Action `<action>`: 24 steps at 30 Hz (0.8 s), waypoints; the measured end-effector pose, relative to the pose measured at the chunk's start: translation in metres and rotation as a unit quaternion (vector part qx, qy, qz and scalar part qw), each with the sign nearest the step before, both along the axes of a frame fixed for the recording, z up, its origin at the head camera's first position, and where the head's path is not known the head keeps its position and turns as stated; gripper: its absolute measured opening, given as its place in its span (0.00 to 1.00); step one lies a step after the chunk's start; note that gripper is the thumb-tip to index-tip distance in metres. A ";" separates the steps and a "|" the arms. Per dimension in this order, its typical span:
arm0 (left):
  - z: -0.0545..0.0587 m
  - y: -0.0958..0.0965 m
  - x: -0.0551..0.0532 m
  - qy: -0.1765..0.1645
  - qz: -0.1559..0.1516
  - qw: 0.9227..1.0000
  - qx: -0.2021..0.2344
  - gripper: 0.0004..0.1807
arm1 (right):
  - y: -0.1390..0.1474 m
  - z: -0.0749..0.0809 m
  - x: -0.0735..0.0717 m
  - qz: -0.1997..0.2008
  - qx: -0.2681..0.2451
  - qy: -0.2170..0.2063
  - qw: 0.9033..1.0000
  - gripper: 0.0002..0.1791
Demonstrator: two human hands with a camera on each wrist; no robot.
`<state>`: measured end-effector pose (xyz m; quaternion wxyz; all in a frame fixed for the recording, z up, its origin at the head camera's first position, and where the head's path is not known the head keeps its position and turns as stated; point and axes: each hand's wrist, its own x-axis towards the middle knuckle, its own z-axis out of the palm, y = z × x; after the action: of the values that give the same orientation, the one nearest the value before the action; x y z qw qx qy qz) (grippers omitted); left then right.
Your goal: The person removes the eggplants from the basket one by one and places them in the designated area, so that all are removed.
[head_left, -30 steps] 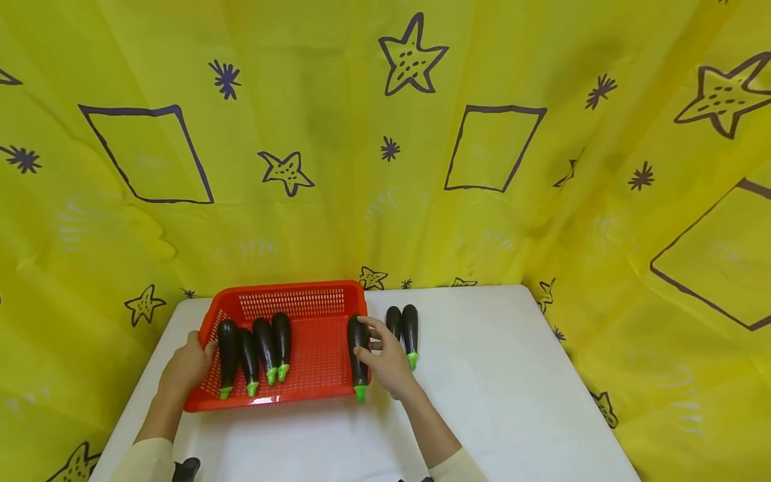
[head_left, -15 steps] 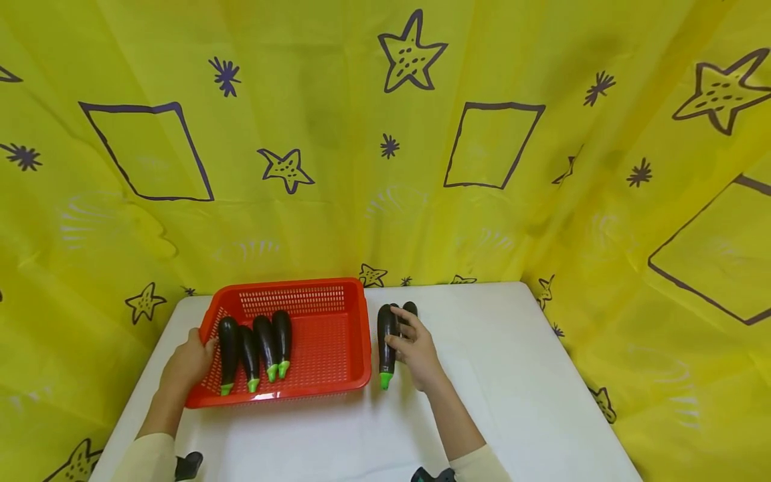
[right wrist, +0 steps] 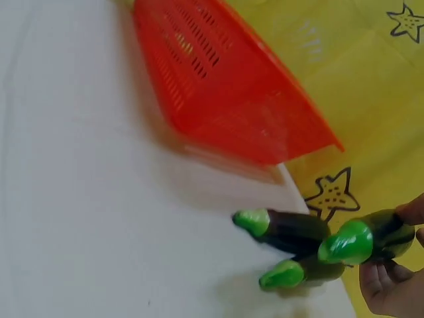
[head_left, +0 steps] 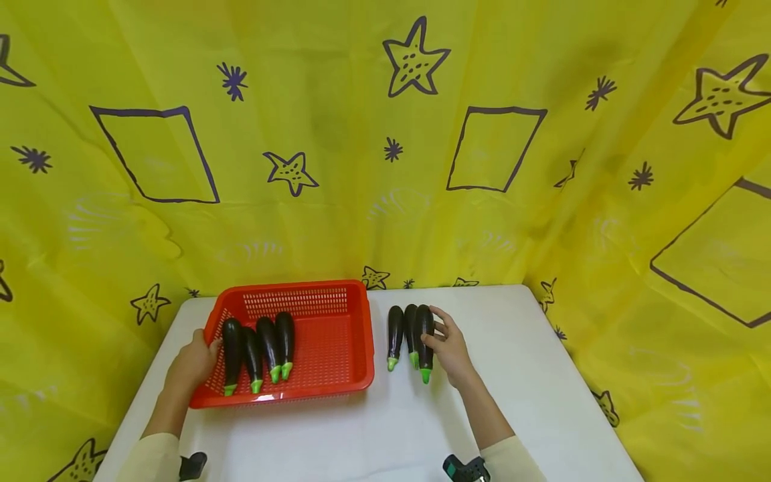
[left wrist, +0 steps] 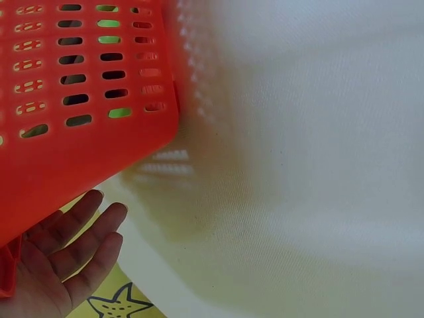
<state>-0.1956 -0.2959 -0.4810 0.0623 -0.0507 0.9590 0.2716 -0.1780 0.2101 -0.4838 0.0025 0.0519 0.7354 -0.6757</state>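
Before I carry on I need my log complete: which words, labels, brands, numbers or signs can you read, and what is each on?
No readable text in any view.
Yellow curtain: drawn stars and other line drawings, no letters or numbers seen.
Red basket: no label seen.
Eggplants: no stickers or print seen.
Dark wrist devices: too small to tell whether they carry any marking.

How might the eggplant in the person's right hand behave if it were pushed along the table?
The eggplant would probably roll sideways, given its long, rounded body. Its shiny skin might be somewhat slippery, though the right hand holds it between thumb and fingers. It seems likely to stay stiff, since it shows no sag in that hold.
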 end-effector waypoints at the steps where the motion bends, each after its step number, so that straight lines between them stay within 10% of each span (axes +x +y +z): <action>1: 0.000 0.000 0.001 0.000 0.000 1.000 0.001 0.24 | 0.002 -0.002 -0.001 -0.003 0.010 -0.002 1.000 0.36; 24: -0.002 0.000 0.000 0.010 0.002 1.000 -0.006 0.25 | 0.015 -0.035 -0.043 -0.042 0.088 -0.027 0.995 0.36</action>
<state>-0.1959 -0.2954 -0.4834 0.0523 -0.0504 0.9611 0.2663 -0.2208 0.2252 -0.5190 -0.0102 0.1013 0.7889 -0.6061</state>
